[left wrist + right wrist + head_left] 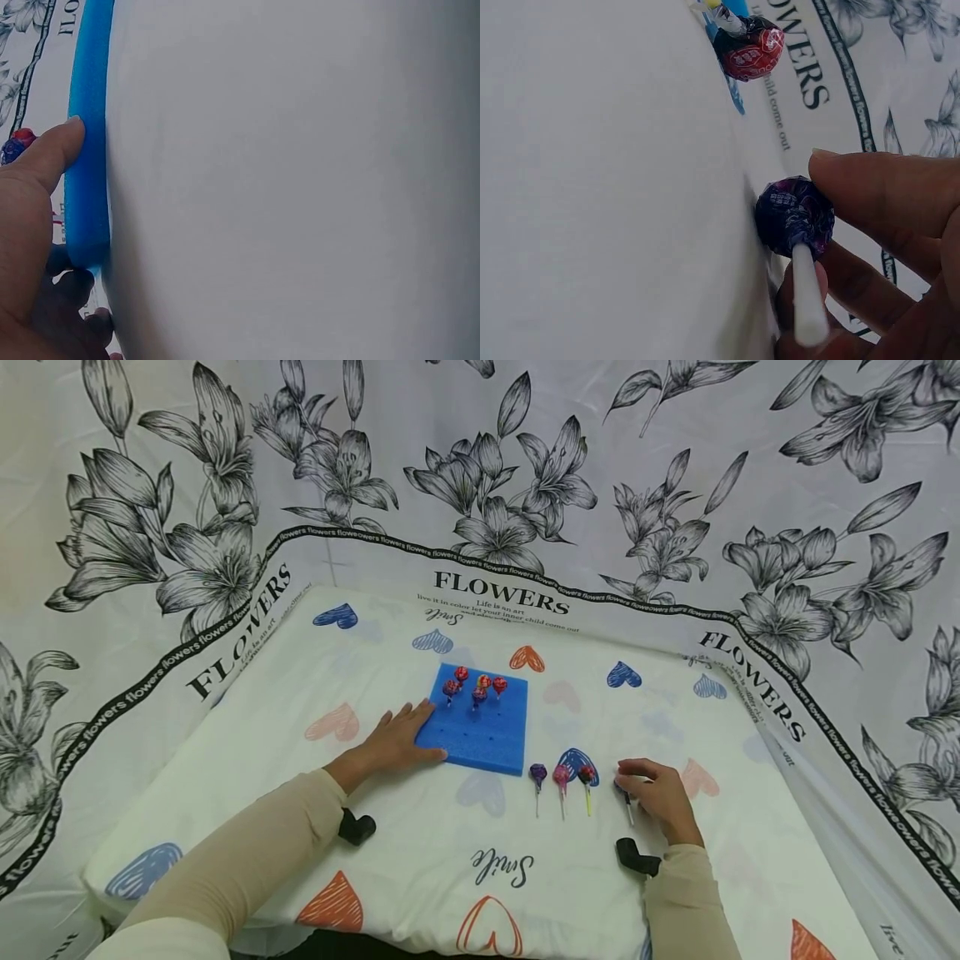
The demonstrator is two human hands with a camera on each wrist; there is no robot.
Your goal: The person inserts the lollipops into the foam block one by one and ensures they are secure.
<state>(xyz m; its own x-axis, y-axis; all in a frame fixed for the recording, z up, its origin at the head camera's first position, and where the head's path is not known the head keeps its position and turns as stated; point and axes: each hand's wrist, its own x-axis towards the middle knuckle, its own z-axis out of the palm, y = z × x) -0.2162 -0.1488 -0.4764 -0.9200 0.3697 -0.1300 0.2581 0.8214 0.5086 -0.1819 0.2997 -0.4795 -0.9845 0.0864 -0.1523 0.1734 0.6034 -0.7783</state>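
Note:
A blue foam board (pixel 480 747) with small holes lies on the bed-like surface. Several wrapped lollipops (pixel 479 696) stand upright in its far part. My left hand (pixel 393 739) rests at the board's near left corner, fingers spread along the left side and thumb on the near edge. To the right, my right hand (pixel 660 789) pinches the wrapped head of a dark purple lollipop (pixel 795 217) by the cloth, its white stick pointing toward me. Left of it lie a dark red lollipop (pixel 587 775), a pink one (pixel 561 779) and a purple one (pixel 537 774) in a row.
A white cloth with printed hearts (pixel 483 922) covers the surface. A flower-printed curtain (pixel 495 485) rises behind and along the sides. Black wrist-camera parts (pixel 636 857) sit by each wrist, close above the cloth.

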